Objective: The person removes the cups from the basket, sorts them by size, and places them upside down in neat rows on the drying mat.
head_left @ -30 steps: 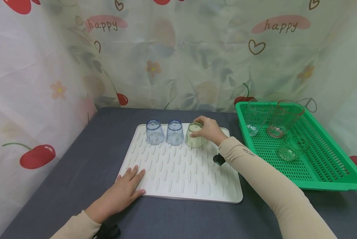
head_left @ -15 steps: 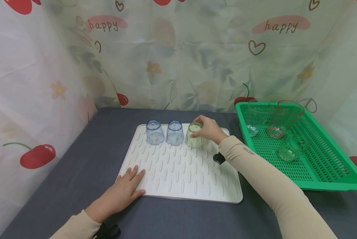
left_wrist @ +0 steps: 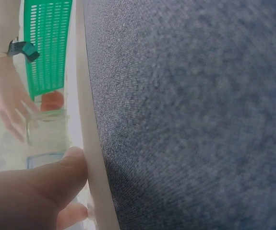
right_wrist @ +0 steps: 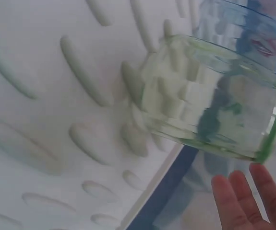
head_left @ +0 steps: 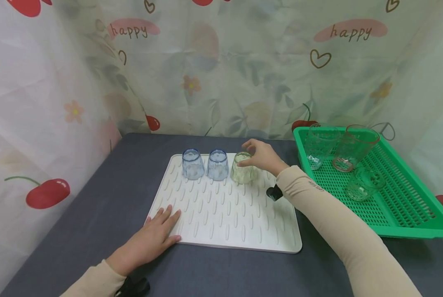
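A pale green glass stands at the back of a white ridged mat, its narrower end up. My right hand is spread at the upper right of this glass, the thumb close by its top edge. Straight fingertips appear just off the green edge in the right wrist view. To the left, a blue-tinted glass and another blue-tinted glass line up with it. My left hand rests on the mat's near left corner, with the thumb along the mat's edge.
On the right, a green slotted basket holds a tall clear glass, a red-rimmed glass and a shorter clear glass. Everything sits on a dark cloth-covered table, with a printed curtain behind.
My right hand has let go of the green glass, its fingers lifting up and back to the right. The glass stays in place, and my left hand has not moved.
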The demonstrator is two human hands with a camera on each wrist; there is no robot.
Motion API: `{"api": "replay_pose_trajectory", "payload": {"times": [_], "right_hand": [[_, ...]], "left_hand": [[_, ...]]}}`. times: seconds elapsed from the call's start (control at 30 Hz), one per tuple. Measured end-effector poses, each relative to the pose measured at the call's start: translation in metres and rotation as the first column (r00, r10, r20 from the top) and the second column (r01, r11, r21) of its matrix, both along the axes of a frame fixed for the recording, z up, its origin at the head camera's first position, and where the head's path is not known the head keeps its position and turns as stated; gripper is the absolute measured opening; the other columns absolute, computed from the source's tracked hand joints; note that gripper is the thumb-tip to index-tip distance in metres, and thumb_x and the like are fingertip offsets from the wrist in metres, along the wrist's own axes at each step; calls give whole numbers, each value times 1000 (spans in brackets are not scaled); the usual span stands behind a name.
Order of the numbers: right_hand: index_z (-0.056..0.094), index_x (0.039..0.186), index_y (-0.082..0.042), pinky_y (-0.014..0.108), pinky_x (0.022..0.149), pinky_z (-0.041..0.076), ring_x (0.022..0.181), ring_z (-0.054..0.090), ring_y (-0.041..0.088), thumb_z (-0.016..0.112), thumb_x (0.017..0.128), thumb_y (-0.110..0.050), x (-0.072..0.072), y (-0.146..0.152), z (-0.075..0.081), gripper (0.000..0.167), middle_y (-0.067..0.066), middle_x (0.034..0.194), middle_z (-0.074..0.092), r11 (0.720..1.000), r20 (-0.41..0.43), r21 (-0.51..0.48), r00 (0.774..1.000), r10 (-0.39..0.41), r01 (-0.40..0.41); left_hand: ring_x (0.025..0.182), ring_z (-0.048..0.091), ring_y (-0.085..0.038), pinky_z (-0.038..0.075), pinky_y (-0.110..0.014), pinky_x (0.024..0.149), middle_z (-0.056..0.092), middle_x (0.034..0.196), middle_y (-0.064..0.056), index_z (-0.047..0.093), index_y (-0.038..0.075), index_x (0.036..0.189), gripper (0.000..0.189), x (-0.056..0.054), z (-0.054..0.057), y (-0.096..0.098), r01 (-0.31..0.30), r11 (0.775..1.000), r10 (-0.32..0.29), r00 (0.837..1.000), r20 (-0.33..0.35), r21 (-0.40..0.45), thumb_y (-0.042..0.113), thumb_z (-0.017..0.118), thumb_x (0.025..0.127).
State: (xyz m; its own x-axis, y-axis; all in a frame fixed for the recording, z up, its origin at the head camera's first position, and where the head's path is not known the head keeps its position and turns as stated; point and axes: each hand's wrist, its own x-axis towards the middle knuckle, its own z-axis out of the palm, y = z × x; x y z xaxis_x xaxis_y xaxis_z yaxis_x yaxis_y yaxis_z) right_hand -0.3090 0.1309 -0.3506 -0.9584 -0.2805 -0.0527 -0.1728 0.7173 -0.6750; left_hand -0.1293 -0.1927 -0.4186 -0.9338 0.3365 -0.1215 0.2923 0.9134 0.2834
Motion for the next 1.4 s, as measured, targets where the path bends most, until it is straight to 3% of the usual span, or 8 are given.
{"api": "replay_pose_trajectory", "payload": {"times": [0.2, 0.5, 0.73, 0.87, 1.03, 1.3, 1.4], "right_hand": [[54, 131, -15, 48, 96, 48, 125, 51, 32, 78, 82, -32, 5, 11, 17, 57, 13, 137, 52, 999, -21, -47, 1000, -18, 17], [54, 133, -16, 48, 97, 47, 126, 52, 32, 76, 85, -32, 29, 35, 57, 55, 11, 137, 53, 995, -54, -103, 998, -20, 15], [54, 133, -15, 49, 96, 46, 123, 53, 29, 74, 85, -36, 48, 67, 89, 57, 9, 135, 56, 986, -160, -154, 984, -83, 58], [53, 134, -17, 48, 96, 44, 124, 53, 27, 72, 85, -45, 59, 92, 100, 60, 7, 133, 57, 982, -196, -164, 972, -130, 98], [51, 137, -23, 45, 95, 43, 125, 52, 20, 68, 85, -51, 71, 125, 101, 61, 3, 137, 54, 974, -204, -161, 960, -191, 160], [51, 137, -30, 25, 85, 39, 108, 51, -11, 68, 87, -44, 84, 182, 86, 54, -13, 131, 55, 960, -222, -153, 938, -264, 234], [49, 138, -29, 35, 91, 41, 103, 49, -15, 68, 88, -45, 86, 200, 78, 56, -21, 123, 54, 955, -208, -146, 936, -284, 258]], "left_hand": [[141, 27, -48, 26, -69, 105, 30, 153, -27, 40, 4, 147, 66, 0, 2, 1, -2, 1000, 2, 1000, 7, -1, 36, 62, 93], [140, 28, -49, 27, -69, 104, 32, 152, -28, 41, 2, 146, 65, 0, 5, -1, 7, 1000, -7, 1000, -15, 1, 35, 62, 93], [140, 28, -49, 27, -69, 104, 31, 152, -28, 41, 3, 146, 65, 0, 5, -2, 8, 1000, -8, 1000, -3, 10, 35, 62, 94], [140, 27, -49, 27, -69, 104, 30, 152, -28, 40, 3, 146, 65, 1, 4, -1, 9, 1000, -9, 1000, 3, 14, 35, 61, 94], [141, 27, -48, 27, -69, 104, 30, 153, -27, 39, 4, 147, 66, 1, 1, -3, 10, 1000, -10, 1000, 7, 11, 37, 60, 94], [140, 27, -48, 27, -69, 104, 30, 153, -27, 40, 4, 147, 66, 0, 0, -2, 8, 1000, -8, 1000, -1, 3, 37, 61, 94], [140, 27, -48, 27, -69, 104, 31, 153, -27, 40, 4, 147, 66, 0, 0, -1, 7, 1000, -7, 1000, 1, 0, 37, 61, 94]]}}
